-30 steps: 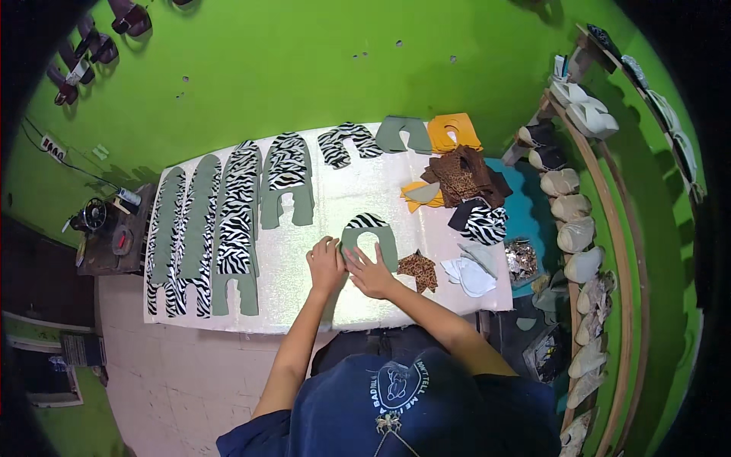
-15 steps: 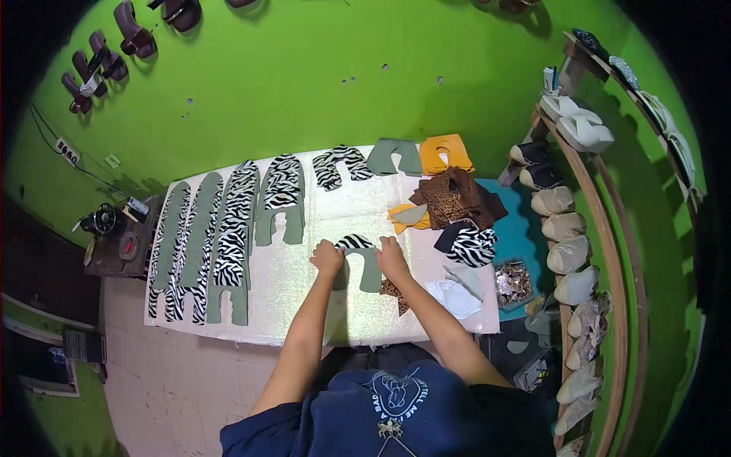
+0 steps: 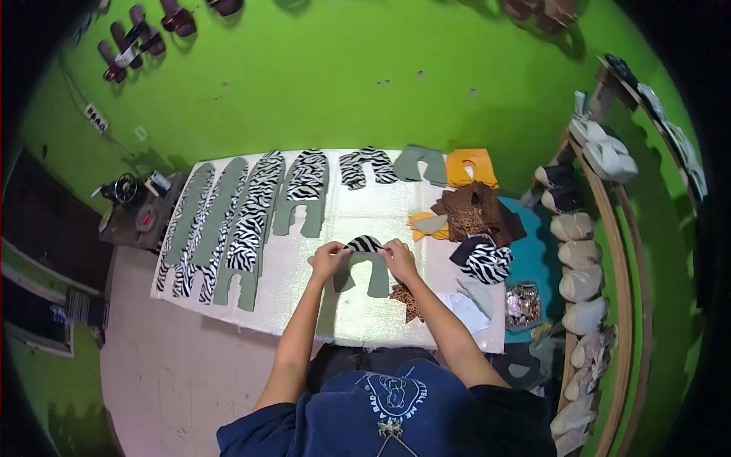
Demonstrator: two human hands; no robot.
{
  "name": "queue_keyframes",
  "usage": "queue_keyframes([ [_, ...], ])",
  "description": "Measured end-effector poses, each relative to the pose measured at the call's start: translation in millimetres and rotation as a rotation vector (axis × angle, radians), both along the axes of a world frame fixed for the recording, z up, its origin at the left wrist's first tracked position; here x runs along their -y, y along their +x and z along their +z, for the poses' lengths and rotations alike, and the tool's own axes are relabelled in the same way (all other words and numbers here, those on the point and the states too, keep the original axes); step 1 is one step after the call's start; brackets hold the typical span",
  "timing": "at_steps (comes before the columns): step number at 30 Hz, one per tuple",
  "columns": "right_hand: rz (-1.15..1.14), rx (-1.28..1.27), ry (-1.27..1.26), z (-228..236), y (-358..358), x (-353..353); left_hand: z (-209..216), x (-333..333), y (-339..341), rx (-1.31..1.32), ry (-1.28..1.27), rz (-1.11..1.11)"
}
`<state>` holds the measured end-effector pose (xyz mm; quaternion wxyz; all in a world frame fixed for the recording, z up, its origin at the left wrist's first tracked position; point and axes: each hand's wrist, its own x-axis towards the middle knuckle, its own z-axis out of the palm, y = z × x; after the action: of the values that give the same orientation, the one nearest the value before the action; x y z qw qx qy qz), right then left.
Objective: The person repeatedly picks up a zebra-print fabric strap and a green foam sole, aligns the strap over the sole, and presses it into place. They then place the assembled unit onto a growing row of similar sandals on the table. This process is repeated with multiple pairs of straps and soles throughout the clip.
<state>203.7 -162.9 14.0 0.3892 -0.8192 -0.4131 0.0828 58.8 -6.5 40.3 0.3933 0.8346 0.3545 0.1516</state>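
Observation:
Between my two hands is a green U-shaped shoe upper piece with a zebra-print piece along its curved top. My left hand pinches the left end of the curve and my right hand pinches the right end. The legs of the U hang toward me, just above or on the white table covering; which of the two I cannot tell. Close to my right wrist lies a leopard-print scrap. White sheets lie to the right of my right forearm.
Overlapping rows of zebra and green pieces cover the table's left side. Along the back are zebra, green and orange pieces. Brown leopard pieces lie to the right. A wooden rack of shoes stands beyond the right edge.
My view has shifted, so the table and wall appear moved to the right. The zebra-print top of the piece looks more arched between my hands, which still grip both ends.

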Motion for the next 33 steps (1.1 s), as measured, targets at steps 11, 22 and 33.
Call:
queue_keyframes([
  [11,0.161,-0.551,0.159,44.0,-62.9,-95.7,10.8,-90.0,-88.9,0.323,-0.309,0.062],
  [22,0.007,-0.604,0.210,25.3,-91.2,-178.7,-16.6,-192.0,-94.4,0.271,-0.349,-0.015],
  [33,-0.134,-0.721,0.171,11.0,-54.2,-231.8,-26.4,-251.9,-43.8,0.191,-0.608,-0.101],
])
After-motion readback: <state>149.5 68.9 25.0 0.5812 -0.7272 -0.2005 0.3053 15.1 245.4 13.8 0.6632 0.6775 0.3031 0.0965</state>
